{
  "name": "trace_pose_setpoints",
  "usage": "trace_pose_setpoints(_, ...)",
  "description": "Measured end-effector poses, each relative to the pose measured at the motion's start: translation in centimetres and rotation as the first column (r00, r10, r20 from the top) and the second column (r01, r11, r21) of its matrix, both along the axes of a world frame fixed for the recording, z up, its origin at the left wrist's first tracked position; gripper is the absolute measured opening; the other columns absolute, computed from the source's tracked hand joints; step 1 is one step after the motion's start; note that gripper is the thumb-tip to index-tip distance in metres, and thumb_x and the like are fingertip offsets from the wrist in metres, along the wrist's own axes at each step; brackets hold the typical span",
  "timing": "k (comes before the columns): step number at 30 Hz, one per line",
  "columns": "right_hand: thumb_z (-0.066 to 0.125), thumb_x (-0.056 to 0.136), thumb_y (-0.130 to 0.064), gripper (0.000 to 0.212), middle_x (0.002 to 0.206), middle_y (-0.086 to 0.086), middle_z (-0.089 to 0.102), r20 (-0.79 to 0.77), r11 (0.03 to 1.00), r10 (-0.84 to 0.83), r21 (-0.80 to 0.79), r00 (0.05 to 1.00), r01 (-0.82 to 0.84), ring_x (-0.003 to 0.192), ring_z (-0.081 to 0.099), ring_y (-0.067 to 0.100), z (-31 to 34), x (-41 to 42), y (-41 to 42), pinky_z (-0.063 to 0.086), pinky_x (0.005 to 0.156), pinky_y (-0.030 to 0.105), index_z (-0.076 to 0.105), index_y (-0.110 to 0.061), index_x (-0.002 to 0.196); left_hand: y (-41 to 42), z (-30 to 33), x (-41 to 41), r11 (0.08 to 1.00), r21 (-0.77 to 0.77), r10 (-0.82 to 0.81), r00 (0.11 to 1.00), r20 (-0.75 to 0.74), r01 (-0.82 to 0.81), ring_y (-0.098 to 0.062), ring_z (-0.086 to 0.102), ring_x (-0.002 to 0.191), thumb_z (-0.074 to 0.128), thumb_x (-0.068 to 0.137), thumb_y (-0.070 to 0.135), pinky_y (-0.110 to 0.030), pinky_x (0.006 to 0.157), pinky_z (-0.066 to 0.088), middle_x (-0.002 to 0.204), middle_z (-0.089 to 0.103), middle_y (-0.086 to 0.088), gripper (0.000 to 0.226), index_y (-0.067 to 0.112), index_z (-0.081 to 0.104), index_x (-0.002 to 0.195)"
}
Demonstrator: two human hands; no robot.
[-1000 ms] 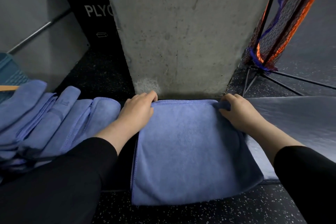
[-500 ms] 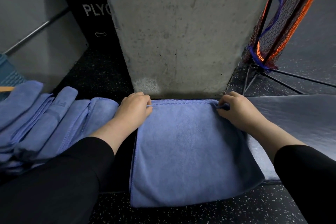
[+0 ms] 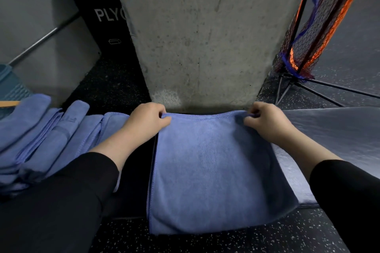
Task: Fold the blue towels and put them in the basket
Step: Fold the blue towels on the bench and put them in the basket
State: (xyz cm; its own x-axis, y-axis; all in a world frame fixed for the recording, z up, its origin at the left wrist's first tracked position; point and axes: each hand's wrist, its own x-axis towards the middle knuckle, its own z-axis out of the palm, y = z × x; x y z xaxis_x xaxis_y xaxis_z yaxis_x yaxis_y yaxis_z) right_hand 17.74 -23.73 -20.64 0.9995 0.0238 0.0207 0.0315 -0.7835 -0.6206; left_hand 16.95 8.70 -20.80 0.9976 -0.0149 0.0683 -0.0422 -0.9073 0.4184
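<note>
The blue towel [image 3: 213,170], lying flat at 6 o'clock from both hands, is being pinched at its far corners by the left hand [image 3: 147,122] and right hand [image 3: 265,122], equally near.

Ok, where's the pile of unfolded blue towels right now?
In the head view the pile of blue towels lies at the far left, beside the left hand, just below the teal basket at the frame's edge.
</note>
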Motion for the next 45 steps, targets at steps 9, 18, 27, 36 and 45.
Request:
trace_pose_setpoints(9, 0.068, 0.084, -0.010, 0.022, 0.059, 0.001, 0.045, -0.082, 0.936, -0.074, 0.337, 0.994, 0.098, 0.055, 0.037, 0.012, 3.6, -1.8, -1.0, 0.030, 0.050, 0.025, 0.053, -0.015, 0.068, 1.0, 3.8, -2.7, 0.981, -0.189, -0.012, 0.991, 0.136, 0.038, -0.004, 0.049, 0.060, 0.075, 0.089, 0.023, -0.014, 0.058, 0.036, 0.063, 0.058, 0.008, 0.021, 0.010, 0.067, 0.074)
trace_pose_setpoints(18, 0.072, 0.087, -0.018, 0.009, 0.073, 0.005, 0.065, 0.175, 0.922, -0.114, 0.385, 0.978, 0.039, 0.064, 0.050, 0.011, 10.9, -7.4, -2.0, 0.041, 0.063, 0.032, 0.067, -0.013, 0.081, 2.0, 10.1, -8.8, 0.889, -0.457, 0.115, 0.965, 0.236, 0.005, -0.003, 0.043, 0.053, 0.080, 0.085, 0.026, -0.021, 0.054, 0.034, 0.060, 0.059, -0.001, 0.024, 0.014, 0.065, 0.070)
trace_pose_setpoints(27, 0.075, 0.083, -0.012, 0.017, 0.070, 0.001, 0.068, 0.291, 0.994, 0.019, 0.100, 0.956, -0.050, 0.063, 0.059, 0.015, 16.4, -13.4, -1.3, 0.048, 0.066, 0.035, 0.064, -0.021, 0.074, 3.5, 14.5, -14.0, 0.897, -0.439, 0.081, 0.954, 0.289, 0.057, -0.001, 0.050, 0.057, 0.081, 0.083, 0.016, -0.023, 0.060, 0.042, 0.060, 0.061, 0.011, 0.021, 0.017, 0.062, 0.073)
trace_pose_setpoints(36, 0.072, 0.078, -0.013, 0.032, 0.094, -0.004, 0.074, -0.009, 0.882, 0.362, -0.322, 0.932, -0.345, 0.087, 0.066, 0.015, 17.5, -16.0, 0.3, 0.048, 0.074, 0.027, 0.073, -0.027, 0.107, 4.2, 16.1, -17.1, 0.914, -0.404, 0.114, 0.944, 0.309, 0.022, -0.005, 0.048, 0.059, 0.078, 0.086, 0.015, -0.027, 0.063, 0.042, 0.065, 0.060, 0.001, 0.017, 0.012, 0.063, 0.077)
trace_pose_setpoints(45, 0.066, 0.082, -0.012, 0.015, 0.076, 0.000, 0.061, -0.037, 0.892, 0.333, -0.311, 0.942, -0.327, 0.075, 0.056, 0.021, 15.1, -15.3, 1.1, 0.039, 0.059, 0.022, 0.061, -0.026, 0.080, 3.9, 15.8, -16.9, 0.926, -0.377, 0.121, 0.947, 0.298, 0.001, -0.013, 0.054, 0.068, 0.076, 0.088, 0.018, -0.033, 0.068, 0.045, 0.072, 0.065, -0.003, 0.017, 0.015, 0.063, 0.077)
